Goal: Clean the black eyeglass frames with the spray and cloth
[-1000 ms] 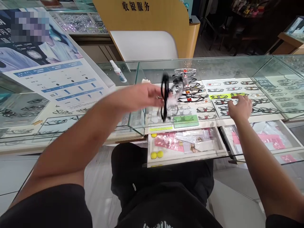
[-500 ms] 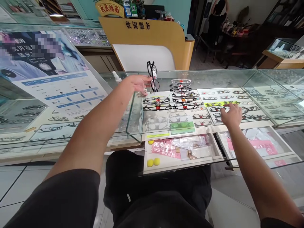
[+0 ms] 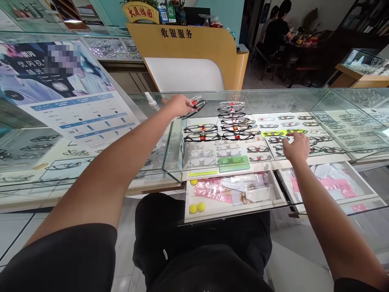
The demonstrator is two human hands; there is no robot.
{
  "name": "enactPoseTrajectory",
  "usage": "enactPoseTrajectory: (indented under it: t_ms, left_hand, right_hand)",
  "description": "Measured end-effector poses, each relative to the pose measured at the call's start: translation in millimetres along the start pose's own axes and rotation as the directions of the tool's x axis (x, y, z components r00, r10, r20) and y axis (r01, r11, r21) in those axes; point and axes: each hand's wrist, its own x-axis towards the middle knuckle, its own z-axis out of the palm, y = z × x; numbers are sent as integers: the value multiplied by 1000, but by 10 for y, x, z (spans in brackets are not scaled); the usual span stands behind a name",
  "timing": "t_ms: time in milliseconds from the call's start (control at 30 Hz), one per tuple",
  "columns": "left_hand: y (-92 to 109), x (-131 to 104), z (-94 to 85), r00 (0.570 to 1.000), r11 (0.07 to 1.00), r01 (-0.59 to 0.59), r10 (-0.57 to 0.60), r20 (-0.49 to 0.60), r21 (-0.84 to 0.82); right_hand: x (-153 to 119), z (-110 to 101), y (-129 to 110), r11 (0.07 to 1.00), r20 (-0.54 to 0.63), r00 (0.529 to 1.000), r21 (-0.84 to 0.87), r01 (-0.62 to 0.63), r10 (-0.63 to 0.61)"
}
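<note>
My left hand (image 3: 180,105) is closed on a pair of dark-framed eyeglasses (image 3: 199,105), tilted low over the back of the glass counter (image 3: 170,162). Just in front of it lie two black-framed pairs (image 3: 201,137) with red tags. To their right stands a column of several more eyeglasses (image 3: 235,127), one behind another. My right hand (image 3: 297,147) rests on the glass farther right, fingers stretched out and holding nothing. Beneath and around it, rows of frames (image 3: 322,149) and a yellow-green strip (image 3: 275,133) show inside the case.
A large printed sign (image 3: 75,105) leans at the left, with a white spray bottle (image 3: 151,100) beside it. An open drawer (image 3: 234,211) holding plastic packets and yellow balls juts toward my lap. Two people (image 3: 276,32) sit in the background.
My left hand has turned and lowered the eyeglasses from upright to nearly flat, close to the counter. My right hand stays in place. In the background a person's arms have come down.
</note>
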Motion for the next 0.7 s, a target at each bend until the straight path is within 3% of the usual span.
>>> enactPoseTrajectory:
  t_ms: [133,267,433,700]
  left_hand:
    - [192,-18,337,999,956,-36,38,0,291]
    - [261,-49,480,994,863,-103,78,72,494]
    - [235,51,462,989,771,-107,18,146,628]
    - [380,118,344,971,747,-85,-88,224,660]
  right_hand:
    - [-5,-2,-2,1000,10,1000,-8,1,-1]
    - [-7,13,1,1000,-3,1000,-3,9,-9]
    - [5,42,22,1000,-13,1000,6,11,-11]
    - [19,87,54,1000,-37,999,20,19,-18]
